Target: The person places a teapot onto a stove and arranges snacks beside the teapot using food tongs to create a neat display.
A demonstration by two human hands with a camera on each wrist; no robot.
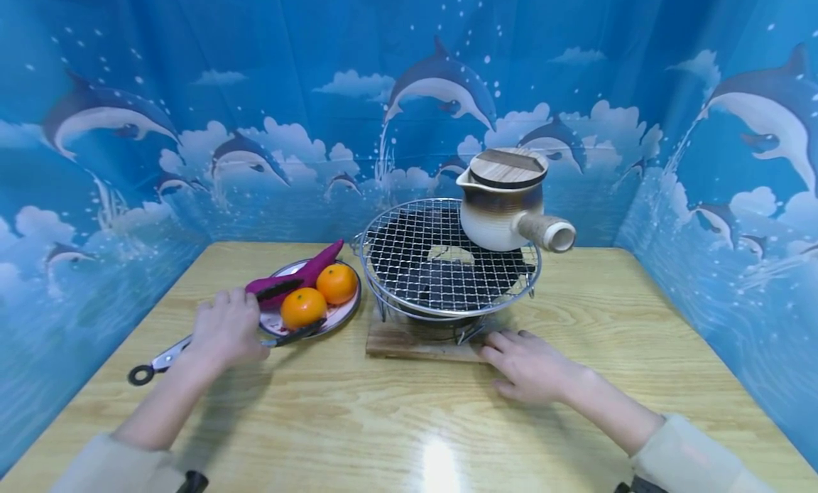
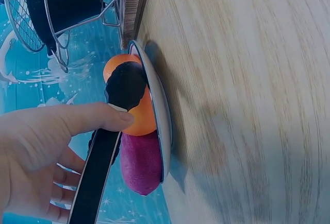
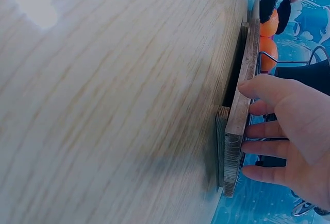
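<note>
Left hand (image 1: 226,327) curled round tongs (image 2: 105,144), their tips parted about the near orange (image 1: 303,308); contact can't be told. Fruit sits on the plate (image 1: 346,312), nine o'clock of the grill (image 1: 428,269). Right hand (image 1: 530,365) loosely spread, at the wooden board's (image 1: 396,341) four-o'clock corner. Risks, as judged: off-centre squeeze could shoot the round fruit into the far orange (image 1: 337,284), two o'clock of it; a board nudge could topple the pot (image 1: 495,219), perched two o'clock on the grill.
</note>
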